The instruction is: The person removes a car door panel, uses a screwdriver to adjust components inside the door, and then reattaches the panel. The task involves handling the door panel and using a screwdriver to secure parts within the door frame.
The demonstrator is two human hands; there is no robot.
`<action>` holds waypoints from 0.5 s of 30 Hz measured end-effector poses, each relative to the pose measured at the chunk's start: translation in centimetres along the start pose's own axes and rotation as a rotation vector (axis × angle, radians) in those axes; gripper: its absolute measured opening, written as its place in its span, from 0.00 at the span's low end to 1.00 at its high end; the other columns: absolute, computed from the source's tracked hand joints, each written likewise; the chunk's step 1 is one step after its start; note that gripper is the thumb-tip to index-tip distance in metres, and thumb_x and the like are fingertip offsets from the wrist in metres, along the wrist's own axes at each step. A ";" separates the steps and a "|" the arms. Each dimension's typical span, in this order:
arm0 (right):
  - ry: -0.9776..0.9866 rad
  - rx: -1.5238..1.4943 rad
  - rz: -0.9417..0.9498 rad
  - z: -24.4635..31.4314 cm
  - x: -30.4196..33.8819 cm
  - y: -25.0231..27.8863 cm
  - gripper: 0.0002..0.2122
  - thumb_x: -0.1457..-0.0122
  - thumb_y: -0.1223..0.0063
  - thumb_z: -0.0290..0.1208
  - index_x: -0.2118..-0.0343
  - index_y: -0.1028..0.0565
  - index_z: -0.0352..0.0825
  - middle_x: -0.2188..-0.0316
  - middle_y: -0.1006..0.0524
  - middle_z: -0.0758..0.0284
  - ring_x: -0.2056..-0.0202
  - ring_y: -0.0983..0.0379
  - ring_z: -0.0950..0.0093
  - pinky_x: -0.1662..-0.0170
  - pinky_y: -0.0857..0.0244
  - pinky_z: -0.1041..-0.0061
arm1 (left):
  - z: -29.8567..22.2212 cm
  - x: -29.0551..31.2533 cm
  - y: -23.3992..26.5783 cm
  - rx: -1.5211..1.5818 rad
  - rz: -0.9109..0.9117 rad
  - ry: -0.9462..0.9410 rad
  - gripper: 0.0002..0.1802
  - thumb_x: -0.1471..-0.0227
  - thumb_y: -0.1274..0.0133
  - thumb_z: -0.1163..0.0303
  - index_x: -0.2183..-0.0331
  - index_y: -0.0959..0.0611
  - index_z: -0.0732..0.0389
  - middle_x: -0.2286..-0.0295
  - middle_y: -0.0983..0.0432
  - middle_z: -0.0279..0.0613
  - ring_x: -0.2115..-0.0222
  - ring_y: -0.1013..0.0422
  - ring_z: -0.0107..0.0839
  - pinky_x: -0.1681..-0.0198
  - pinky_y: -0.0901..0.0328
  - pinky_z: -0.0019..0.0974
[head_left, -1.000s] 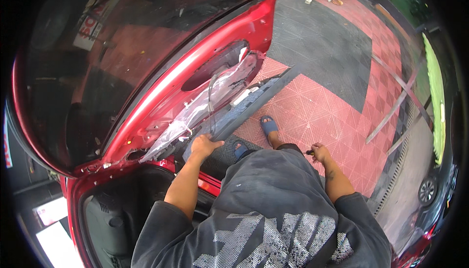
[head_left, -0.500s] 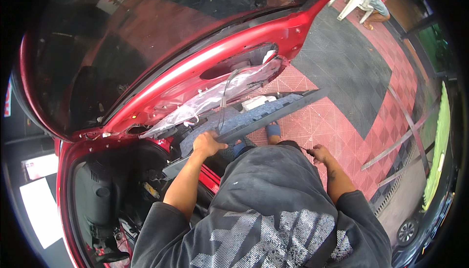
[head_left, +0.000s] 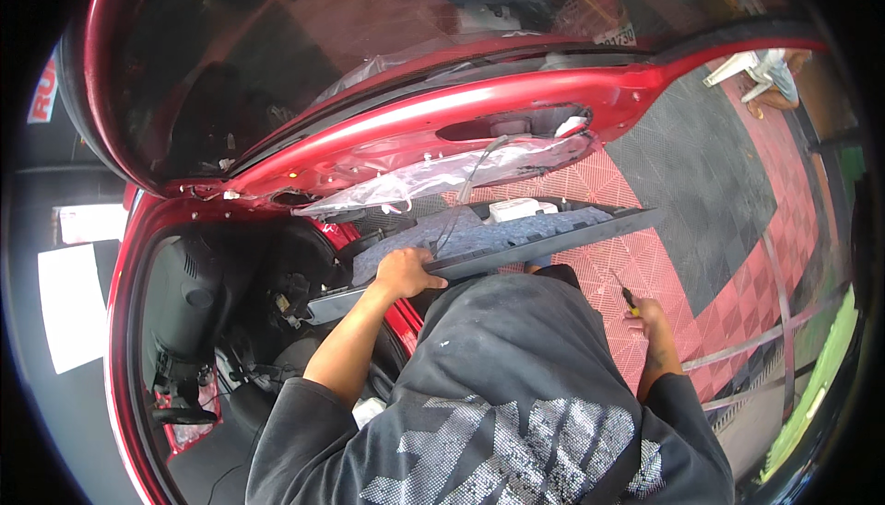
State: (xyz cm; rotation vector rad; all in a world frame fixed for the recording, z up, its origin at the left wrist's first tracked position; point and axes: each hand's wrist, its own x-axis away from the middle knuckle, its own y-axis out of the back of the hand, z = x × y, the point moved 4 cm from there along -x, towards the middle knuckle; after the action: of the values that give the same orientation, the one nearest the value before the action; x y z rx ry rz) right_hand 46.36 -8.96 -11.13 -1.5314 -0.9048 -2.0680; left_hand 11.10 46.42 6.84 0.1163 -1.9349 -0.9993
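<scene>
My left hand (head_left: 404, 275) grips the upper edge of a dark door trim panel (head_left: 553, 239) near its left end, thumb along the rim. The panel's back, lined with blue-grey felt (head_left: 516, 229) and carrying a white block (head_left: 518, 209), faces the opened red car door (head_left: 433, 116). A thin dark cable (head_left: 476, 173) hangs between door and panel. Clear plastic film (head_left: 406, 179) covers part of the bare door. Off to the right, my right hand (head_left: 653, 317) is closed around a screwdriver (head_left: 630, 299) with a black and yellow handle, its thin shaft pointing away from me.
The car's door opening and dark interior (head_left: 198, 298) lie at left. Red and grey floor tiles (head_left: 682, 164) spread beyond the panel. A person sits on a white chair (head_left: 735, 68) at the far right. Pale strips (head_left: 737, 355) cross the floor at right.
My right hand has swung out to the right from beside my body, bringing the screwdriver into plain sight. My left hand keeps its hold on the panel. The whole view has turned and shifted.
</scene>
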 end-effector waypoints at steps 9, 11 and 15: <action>0.346 -0.555 0.248 -5.7 9.2 -0.8 0.13 0.37 0.47 0.20 0.51 0.29 0.43 0.66 0.21 0.65 0.66 0.22 0.66 0.63 0.26 0.60 | 1.4 -1.1 -1.7 -0.004 0.016 -0.093 0.42 0.55 0.29 0.31 0.50 0.10 0.56 0.57 0.12 0.57 0.52 0.17 0.54 0.46 0.25 0.53; 0.477 -0.588 0.143 -2.1 13.4 -5.6 0.11 0.39 0.42 0.20 0.55 0.27 0.40 0.69 0.23 0.68 0.71 0.28 0.69 0.64 0.28 0.67 | 1.6 -1.6 -1.6 0.005 0.027 -0.167 0.43 0.52 0.33 0.28 0.52 0.09 0.57 0.59 0.12 0.57 0.53 0.17 0.56 0.46 0.25 0.54; 0.808 0.063 -0.288 3.2 16.9 -15.0 0.06 0.36 0.37 0.25 0.62 0.25 0.35 0.68 0.23 0.65 0.66 0.25 0.68 0.62 0.29 0.65 | 1.9 -2.6 -2.1 0.040 0.021 -0.254 0.44 0.47 0.39 0.25 0.55 0.09 0.60 0.61 0.12 0.59 0.54 0.17 0.58 0.47 0.24 0.55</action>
State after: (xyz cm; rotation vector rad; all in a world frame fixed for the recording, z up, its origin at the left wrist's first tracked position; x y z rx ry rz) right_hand 33.36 4.73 1.70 -0.4334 -0.8650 -2.5033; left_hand 10.46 47.30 3.16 -0.0096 -2.1828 -1.0001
